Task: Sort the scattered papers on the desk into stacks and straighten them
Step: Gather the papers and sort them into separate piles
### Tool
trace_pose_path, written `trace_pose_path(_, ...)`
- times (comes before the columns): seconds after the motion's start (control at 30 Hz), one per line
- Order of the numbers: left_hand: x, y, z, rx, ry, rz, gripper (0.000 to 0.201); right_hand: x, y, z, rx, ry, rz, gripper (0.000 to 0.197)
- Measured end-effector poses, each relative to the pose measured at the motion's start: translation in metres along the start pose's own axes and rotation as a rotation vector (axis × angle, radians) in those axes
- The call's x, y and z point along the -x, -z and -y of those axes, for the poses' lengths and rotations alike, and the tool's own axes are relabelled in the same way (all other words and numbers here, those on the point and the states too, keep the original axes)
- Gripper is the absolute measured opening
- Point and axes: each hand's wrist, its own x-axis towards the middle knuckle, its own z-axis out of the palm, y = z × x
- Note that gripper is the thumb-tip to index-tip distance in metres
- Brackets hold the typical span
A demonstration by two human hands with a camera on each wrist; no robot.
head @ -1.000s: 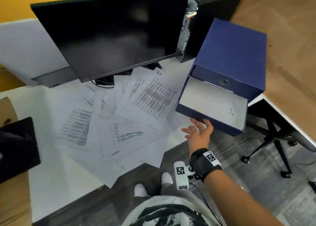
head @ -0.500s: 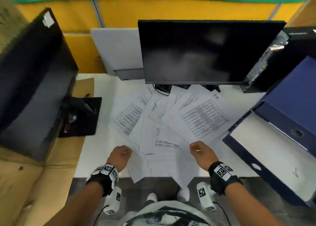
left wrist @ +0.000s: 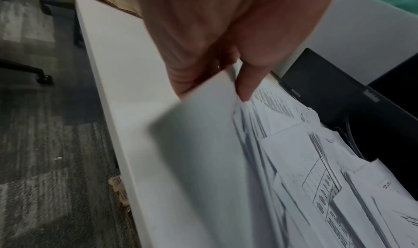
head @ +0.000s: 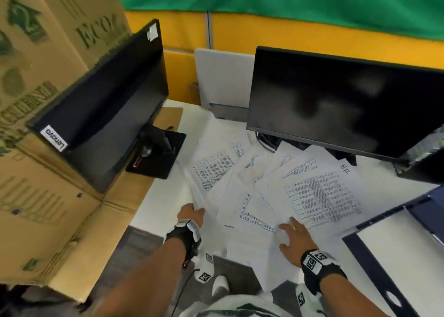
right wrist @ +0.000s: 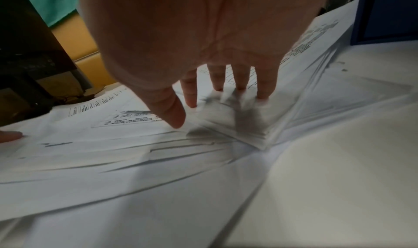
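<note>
While left hand [left wrist: 226,37] pinches 1 sheet [left wrist: 203,162], right hand [head: 294,238] w/ fingers spread flat on papers [head: 300,191]; 2 monitors.

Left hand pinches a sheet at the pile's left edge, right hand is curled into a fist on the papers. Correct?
Not quite. The right hand is not a fist: the right wrist view shows its fingers straight and spread, tips on the papers. The left hand does pinch a sheet at the left edge.
</note>
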Motion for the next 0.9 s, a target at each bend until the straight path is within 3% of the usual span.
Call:
trace_pose_path(0.13, -0.006, 0.016, 0.004, -0.005, 0.003, -0.094, 0.046, 0.002, -0.003, -0.001, -0.003, 0.006, -0.010, 0.066)
trace_pose_path(0.3, -0.019, 0.027, 0.020, 0.110, -0.030, -0.019, 0.069, 0.002, -0.006, 0.006, 0.030, -0.013, -0.040, 0.068)
trace_pose_path(0.4, -0.019, 0.025, 0.022, 0.126, -0.039, 0.021, 0.062, 0.004, -0.007, 0.004, 0.020, -0.008, -0.037, 0.068)
trace_pose_path(0.47, -0.016, 0.026, 0.022, -0.016, -0.083, 0.022, 0.053, 0.005, -0.006, 0.003, 0.000, -0.008, -0.033, 0.068)
trace_pose_path(0.53, -0.012, 0.034, 0.020, -0.158, -0.147, -0.053, 0.050, 0.005, -0.005, 0.004, -0.015, -0.004, -0.040, 0.068)
trace_pose_path(0.7, 0.001, 0.097, -0.006, -0.208, -0.330, -0.235, 0.038, 0.006, -0.007, 0.007, -0.023, -0.007, -0.069, 0.066)
trace_pose_path(0.9, 0.029, 0.170, -0.043, -0.056, -0.478, -0.561, 0.021, 0.007, -0.011, 0.012, 0.048, -0.019, -0.084, 0.066)
